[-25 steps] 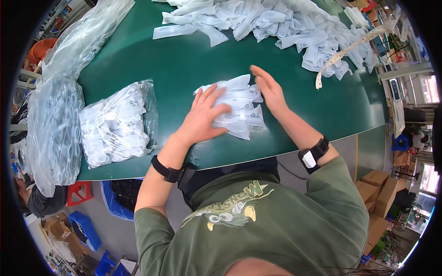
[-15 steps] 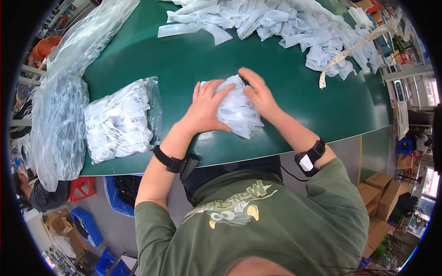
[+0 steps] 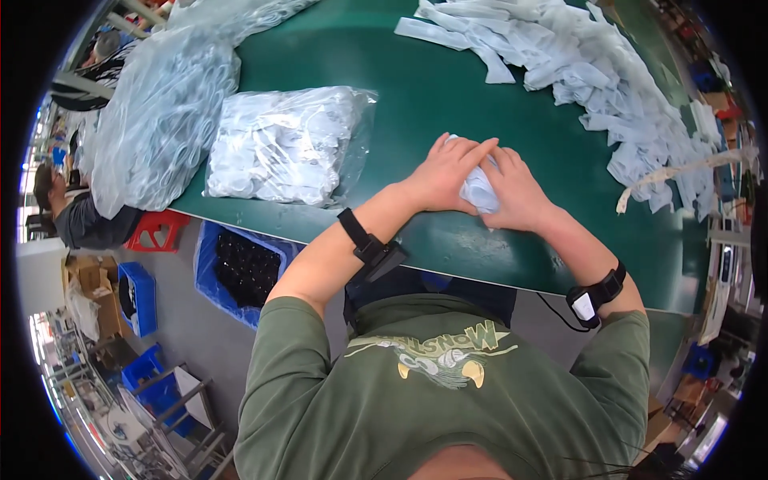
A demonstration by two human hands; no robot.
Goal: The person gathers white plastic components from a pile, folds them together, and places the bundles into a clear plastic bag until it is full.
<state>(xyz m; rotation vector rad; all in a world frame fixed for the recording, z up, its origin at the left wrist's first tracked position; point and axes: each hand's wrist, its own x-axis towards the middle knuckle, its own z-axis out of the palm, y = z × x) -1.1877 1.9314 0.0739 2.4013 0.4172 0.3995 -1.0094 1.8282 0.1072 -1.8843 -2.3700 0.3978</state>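
A bunched stack of whitish, translucent plastic pieces (image 3: 478,192) stands between my two hands over the green table. My left hand (image 3: 448,174) wraps its left side, and my right hand (image 3: 516,188) presses on the right side, so most of the stack is hidden. The fingertips of both hands meet at the top. To the left lies a clear plastic bag (image 3: 280,144) packed with similar white pieces. A long heap of loose whitish strips (image 3: 560,60) spreads across the far right of the table.
Large clear bags of pale looped pieces (image 3: 172,120) cover the table's left end. Below the front edge are a blue-lined bin of black parts (image 3: 240,268) and a red stool (image 3: 156,232). A person in dark clothing (image 3: 96,216) sits at the left. A beige strip (image 3: 680,170) lies over the heap.
My hands have closed in from both sides, squeezing the stack into a narrower bundle. The whole view has shifted, so the table and bags appear further right.
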